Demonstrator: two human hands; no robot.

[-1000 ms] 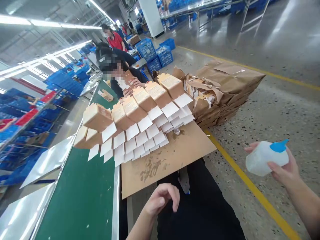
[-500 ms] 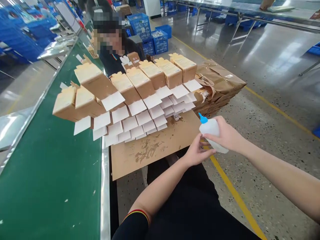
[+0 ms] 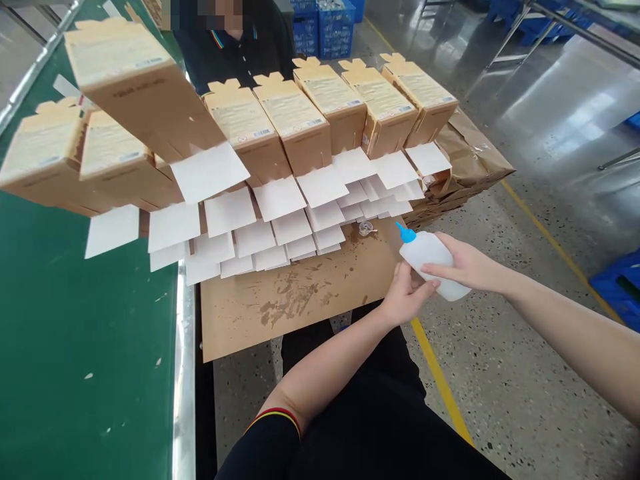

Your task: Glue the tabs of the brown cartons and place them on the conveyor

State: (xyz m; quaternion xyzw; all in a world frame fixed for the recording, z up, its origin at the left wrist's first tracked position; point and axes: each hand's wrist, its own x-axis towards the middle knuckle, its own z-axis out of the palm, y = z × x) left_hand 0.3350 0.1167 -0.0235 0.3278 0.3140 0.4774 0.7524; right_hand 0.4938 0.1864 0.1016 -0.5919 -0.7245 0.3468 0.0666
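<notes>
A white squeeze bottle (image 3: 430,250) with a blue nozzle cap (image 3: 407,233) is tilted, its tip pointing up and left. My right hand (image 3: 465,263) grips it from the right side, thumb across the front. From below and left, my left hand (image 3: 407,297) closes on the bottle too, its fingers partly hidden behind it. Ahead of the hands, cardboard boxes (image 3: 305,137) are stacked in rows, their white end flaps (image 3: 280,197) folded out towards me. A small clear round piece (image 3: 367,229) lies on the cardboard sheet (image 3: 235,320) under the stack.
A green conveyor belt (image 3: 100,373) with a metal edge (image 3: 184,400) runs along the left. Brown wrapped material (image 3: 475,153) is piled behind the boxes at right. A person in a dark shirt (image 3: 260,40) is across the stack. A blue crate (image 3: 620,283) stands on the floor at right.
My view has moved closer to the boxes. My left hand's fingers, spread beside the bottle before, now close against it. The bottle stays in my right hand.
</notes>
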